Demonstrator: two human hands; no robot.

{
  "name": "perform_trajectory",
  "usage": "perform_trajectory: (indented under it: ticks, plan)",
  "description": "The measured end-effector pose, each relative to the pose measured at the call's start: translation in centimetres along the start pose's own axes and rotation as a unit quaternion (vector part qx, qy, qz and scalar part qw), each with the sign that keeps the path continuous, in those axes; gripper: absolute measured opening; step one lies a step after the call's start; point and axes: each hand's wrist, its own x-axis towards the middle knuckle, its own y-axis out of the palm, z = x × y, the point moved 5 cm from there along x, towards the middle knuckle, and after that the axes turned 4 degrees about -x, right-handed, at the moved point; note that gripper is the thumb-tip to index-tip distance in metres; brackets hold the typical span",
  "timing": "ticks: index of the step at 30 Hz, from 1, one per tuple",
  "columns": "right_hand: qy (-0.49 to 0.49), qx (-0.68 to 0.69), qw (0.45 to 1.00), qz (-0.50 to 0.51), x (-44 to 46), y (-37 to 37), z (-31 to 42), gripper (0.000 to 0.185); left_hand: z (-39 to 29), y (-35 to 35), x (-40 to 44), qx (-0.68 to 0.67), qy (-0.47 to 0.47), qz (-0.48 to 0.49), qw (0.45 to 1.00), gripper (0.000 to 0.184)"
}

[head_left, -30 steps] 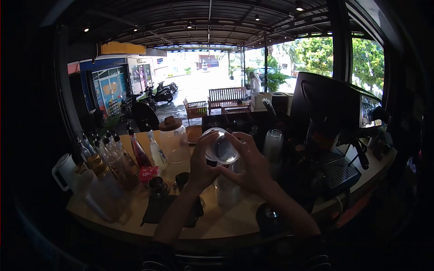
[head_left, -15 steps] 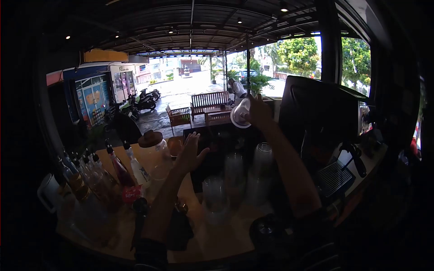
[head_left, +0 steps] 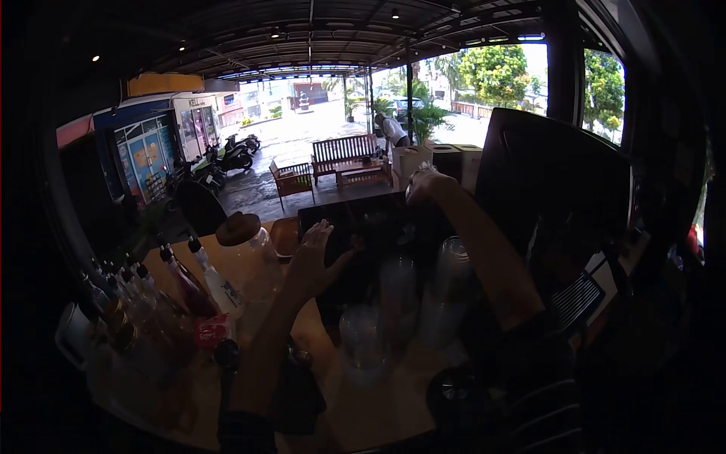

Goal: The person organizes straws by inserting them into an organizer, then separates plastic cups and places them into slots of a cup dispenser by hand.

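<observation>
My right hand [head_left: 431, 185] is raised over the far side of the counter, its fingers closed round a clear plastic cup [head_left: 423, 167] that is mostly hidden behind them. My left hand [head_left: 311, 261] hovers over the counter with thumb and fingers apart, holding nothing. Beside it, to the left, stands a glass jar [head_left: 257, 261] with a wooden lid [head_left: 239, 228]. Between my forearms are stacks of clear cups [head_left: 363, 340], dim and partly blurred, with another tall stack [head_left: 398, 284] behind. Further right, one more stack [head_left: 451, 261] stands close to my right forearm.
Several pump-topped syrup bottles [head_left: 185, 280] line the left of the wooden counter [head_left: 370, 401], with a red packet [head_left: 212, 331] before them. A large dark machine [head_left: 556, 163] stands at right. Beyond are a bench [head_left: 344, 149], a chair [head_left: 292, 180] and a bending person [head_left: 393, 130].
My right hand has lowered and turned; the cup's round rim, plainly visible before, is now mostly hidden behind the fingers. My left hand stays spread in nearly the same place. The view has shifted slightly.
</observation>
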Motion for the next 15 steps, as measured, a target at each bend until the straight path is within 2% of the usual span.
perform_trajectory:
  ticks: [6, 10, 15]
  plan:
    - [0.006, -0.03, 0.996, 0.081, 1.8, 3.2, -0.5, 0.063, 0.3, 0.3, -0.2, 0.002, 0.002, -0.008, 1.0, 0.069]
    - [0.005, -0.036, 0.994, 0.101, 2.2, 4.0, -0.7, 0.06, 0.4, 0.4, -0.3, 0.001, 0.011, -0.015, 1.0, 0.061]
    - [0.004, -0.046, 0.994, 0.104, 2.4, 4.4, -1.1, 0.056, 0.2, 0.3, -0.3, 0.002, 0.009, -0.015, 1.0, 0.062]
